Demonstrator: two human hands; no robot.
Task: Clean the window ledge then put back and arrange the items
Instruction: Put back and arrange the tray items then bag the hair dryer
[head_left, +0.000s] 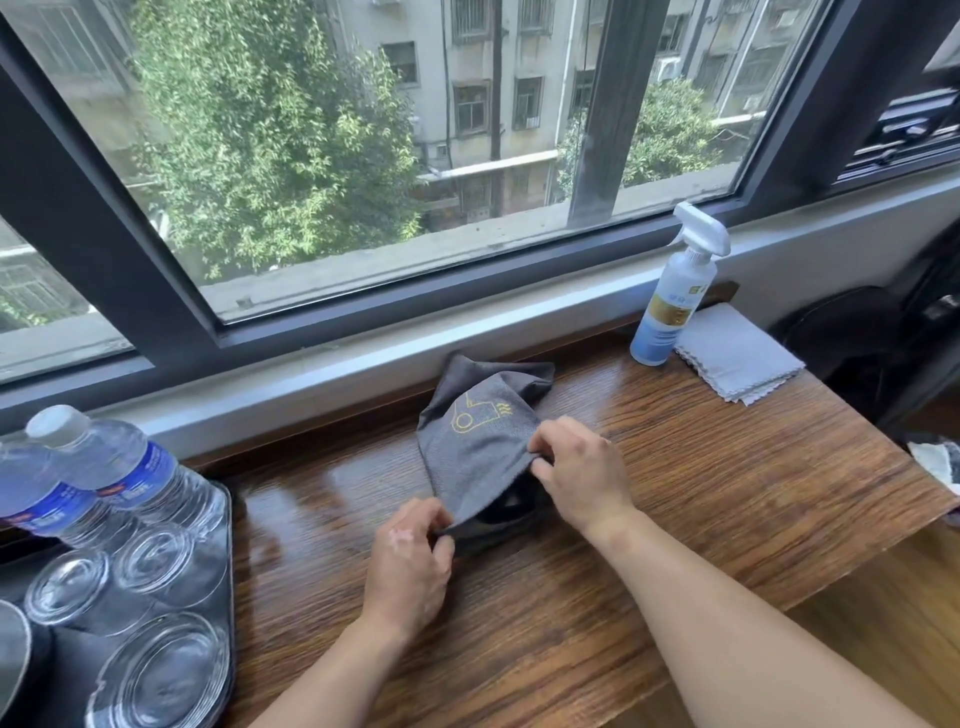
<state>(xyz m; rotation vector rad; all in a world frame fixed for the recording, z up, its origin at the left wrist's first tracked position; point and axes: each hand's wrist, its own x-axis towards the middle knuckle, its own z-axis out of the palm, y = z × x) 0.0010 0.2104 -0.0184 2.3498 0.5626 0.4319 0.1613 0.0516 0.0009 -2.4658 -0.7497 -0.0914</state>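
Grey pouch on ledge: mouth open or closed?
Open. The left hand and right hand pinch the grey pouch by its lifted edge; a dark item shows inside.

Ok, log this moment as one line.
left hand: pinches grey pouch edge | right hand: likewise | spray bottle: upright beside folded cloth

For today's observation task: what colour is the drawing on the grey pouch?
Yellow, on the pouch; head view.
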